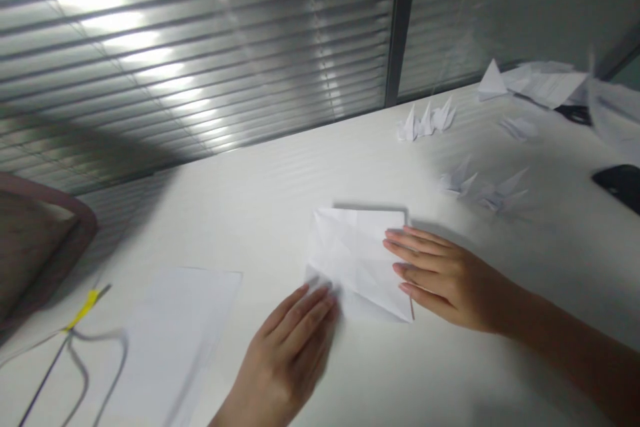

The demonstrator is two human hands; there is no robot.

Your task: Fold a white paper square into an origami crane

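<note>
White creased paper square (355,260) lies flat on the white bench (280,200), between both hands. At far left, a brown curved chair back (35,247) stands near a thin cable with yellow tape (83,307), which runs just beside a blank white paper sheet (175,347). The blurred left hand (285,353) is open, fingertips on the square's lower-left corner; the right hand (450,280), also open and not gripping, presses its fingertips to the right edge, apparently pinning the paper steady. Farther right stand small white folded paper cranes (425,123), and a black phone (620,185) lies near the frame's edge.
</note>
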